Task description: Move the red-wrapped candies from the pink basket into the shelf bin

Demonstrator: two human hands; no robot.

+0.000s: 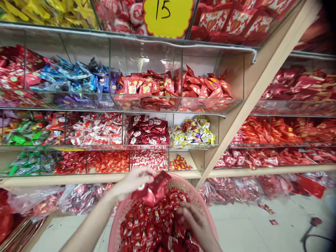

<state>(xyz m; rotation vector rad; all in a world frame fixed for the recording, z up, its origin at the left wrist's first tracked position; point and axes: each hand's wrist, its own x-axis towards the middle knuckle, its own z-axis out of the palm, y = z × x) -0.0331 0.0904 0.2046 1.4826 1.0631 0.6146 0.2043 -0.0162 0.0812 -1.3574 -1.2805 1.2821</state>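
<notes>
Head view, single frame.

- The left hand point(133, 180) is clenching a bunch of red packets point(153, 190) and holding it just above the far side of the basket point(117, 224).
- The right hand point(194, 220) is resting palm-down in the heap point(147, 227) inside the basket, with its fingertips buried. Whether it is gripping anything cannot be told.
- Progress, as a judgement: the basket is sitting nearly full. Only one fistful is out of it, and none is lying in the shelf bins beyond the hand. The small bin point(179, 163) straight ahead is holding only a thin scatter of red sweets, while its neighbours are looking well stocked.
- Materials: the basket is pink plastic, round, with a lattice wall. The packets are small, glossy foil pillows with crinkled ends, red with white print. The bins are showing clear, hard dividers on pale wooden shelving. A yellow scalloped tag point(168, 15) reading 15 is hanging above.
</notes>
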